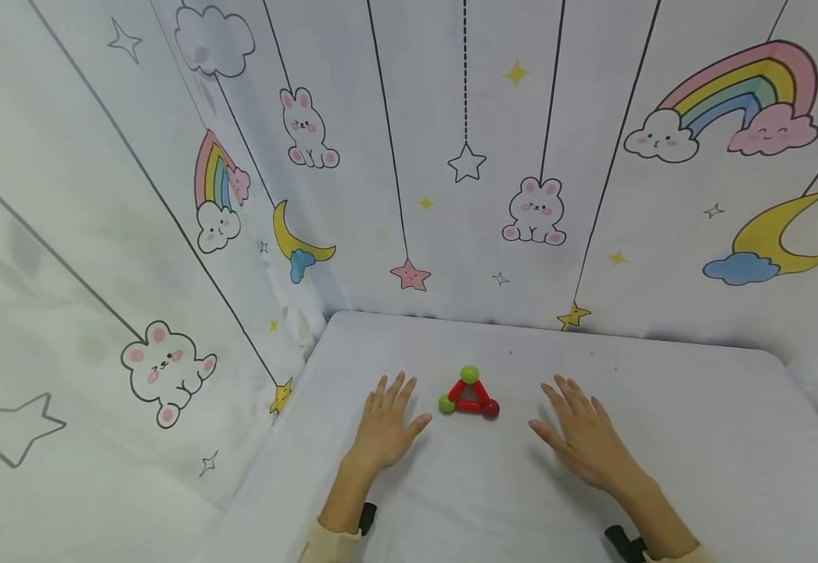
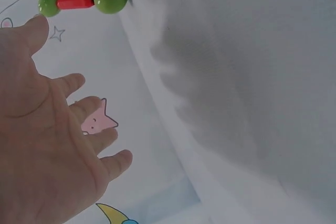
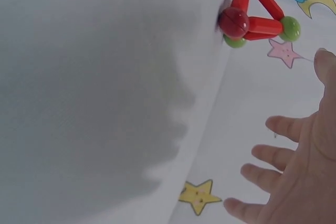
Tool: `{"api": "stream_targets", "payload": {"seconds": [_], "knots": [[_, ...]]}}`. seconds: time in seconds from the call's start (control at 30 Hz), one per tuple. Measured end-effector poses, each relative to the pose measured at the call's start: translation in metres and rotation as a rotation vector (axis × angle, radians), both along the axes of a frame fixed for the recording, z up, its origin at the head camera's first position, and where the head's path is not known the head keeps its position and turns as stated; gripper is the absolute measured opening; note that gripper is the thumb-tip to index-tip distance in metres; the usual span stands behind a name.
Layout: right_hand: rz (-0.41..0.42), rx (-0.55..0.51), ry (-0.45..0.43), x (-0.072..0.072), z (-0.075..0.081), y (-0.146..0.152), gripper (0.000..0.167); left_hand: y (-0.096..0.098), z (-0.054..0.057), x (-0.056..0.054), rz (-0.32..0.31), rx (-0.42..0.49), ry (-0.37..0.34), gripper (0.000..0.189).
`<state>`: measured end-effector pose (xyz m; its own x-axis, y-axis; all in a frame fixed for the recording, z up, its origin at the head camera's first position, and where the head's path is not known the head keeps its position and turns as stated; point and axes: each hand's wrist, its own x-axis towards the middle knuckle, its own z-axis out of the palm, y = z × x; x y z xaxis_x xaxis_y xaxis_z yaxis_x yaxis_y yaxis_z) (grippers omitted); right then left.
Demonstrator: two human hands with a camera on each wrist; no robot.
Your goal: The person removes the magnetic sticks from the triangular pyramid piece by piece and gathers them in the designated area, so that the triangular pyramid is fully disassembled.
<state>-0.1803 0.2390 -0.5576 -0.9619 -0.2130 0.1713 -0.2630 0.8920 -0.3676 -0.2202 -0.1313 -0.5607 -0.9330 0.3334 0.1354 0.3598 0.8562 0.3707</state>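
A small frame of red rods point(image 1: 468, 407) joined by balls stands on the white table between the two hands. In the head view it forms a triangle with two green balls point(image 1: 469, 374) and one dark red ball point(image 1: 490, 409). The right wrist view shows another green ball point(image 3: 234, 41) partly hidden behind the red ball point(image 3: 234, 22). To the left of the frame, my left hand point(image 1: 383, 432) is held with fingers straight and spread, touching nothing. My right hand point(image 1: 585, 438) is likewise spread on the other side, apart from the frame.
White cloth covers the table point(image 1: 493, 500). Behind it and along the left hang white curtains point(image 1: 353, 234) printed with bears, stars, moons and rainbows. Black straps with camera mounts point(image 1: 623, 542) sit at the wrists. Both hands cast shadows on the cloth.
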Motion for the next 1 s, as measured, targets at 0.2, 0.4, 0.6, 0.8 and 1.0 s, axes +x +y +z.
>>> {"api": "stream_targets", "payload": {"seconds": [0.2, 0.4, 0.6, 0.8, 1.0], "knots": [[0.025, 0.005, -0.011, -0.010, 0.000, -0.014, 0.080, 0.007, 0.000, -0.005, -0.048, 0.027, 0.030, 0.075], [0.061, -0.029, -0.038, -0.018, -0.001, -0.029, 0.075, 0.015, 0.000, -0.009, -0.079, 0.024, 0.002, 0.074], [0.058, -0.072, -0.056, -0.026, -0.002, -0.044, 0.074, 0.021, 0.006, -0.009, -0.087, 0.015, -0.059, 0.073], [0.039, -0.085, -0.085, -0.036, -0.003, -0.057, 0.072, 0.025, 0.006, -0.010, -0.096, 0.012, -0.066, 0.074], [0.016, -0.092, -0.049, -0.047, -0.007, -0.069, 0.069, 0.030, 0.008, -0.015, -0.120, 0.070, -0.057, 0.074]]}}
